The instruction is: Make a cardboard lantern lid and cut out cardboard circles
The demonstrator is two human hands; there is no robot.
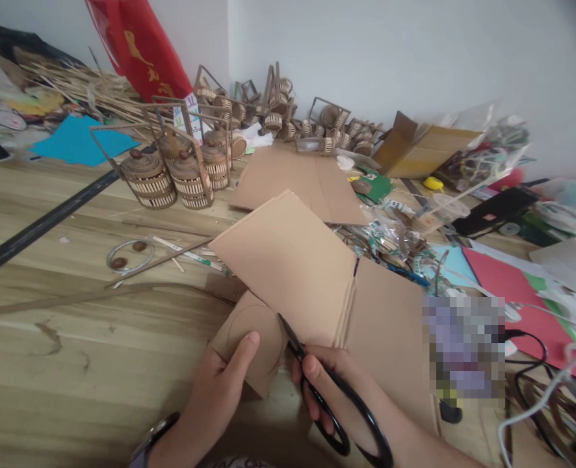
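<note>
My left hand (224,380) grips a small piece of brown cardboard (261,328), its thumb lying on top. A circle is drawn in thin line on that piece. Black-handled scissors (334,383) sit in my right hand (339,390), fingers wrapped around the handles. Their blades meet the right edge of the cardboard piece, close to the drawn line; whether they have bitten into it I cannot tell. Just beyond the hands lies a large folded cardboard sheet (292,260), with another panel (385,325) running down at the right.
Round lidded bamboo baskets (149,179) with tall handles stand at the back left, near a red bag (144,52). An open cardboard box (419,149) is at the back right. A wire ring (130,257) lies on the left, and cables (536,396) clutter the right.
</note>
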